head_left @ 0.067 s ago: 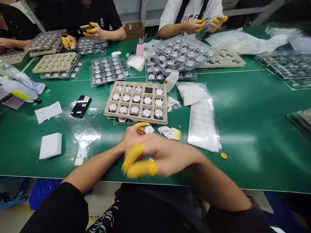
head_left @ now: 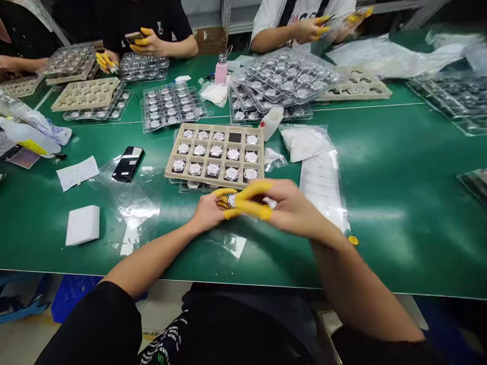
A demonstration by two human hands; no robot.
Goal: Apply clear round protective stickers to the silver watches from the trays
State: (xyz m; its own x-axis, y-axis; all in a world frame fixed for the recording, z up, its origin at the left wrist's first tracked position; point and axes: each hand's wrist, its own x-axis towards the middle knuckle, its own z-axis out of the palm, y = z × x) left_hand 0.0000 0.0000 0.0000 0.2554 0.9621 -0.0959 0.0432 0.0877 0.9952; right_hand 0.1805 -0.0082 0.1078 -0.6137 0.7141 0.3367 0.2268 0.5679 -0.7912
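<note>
green tabletop [head_left: 403,187] (glossy) beneath the held watch [head_left: 231,201], metal shelving [head_left: 225,20] beyond

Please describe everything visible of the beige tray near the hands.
The beige tray, seemingly moulded plastic, has three rows of five compartments. Fourteen hold silver watch heads; the back row's fourth from left shows a black square. It lies flat atop a clear tray; whether the right hand touches it is unclear.

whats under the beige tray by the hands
Under the beige tray, the near edge of a clear tray sticks out, with at least one round silver piece in it. The beige tray hides the rest, including any further pieces.
</note>
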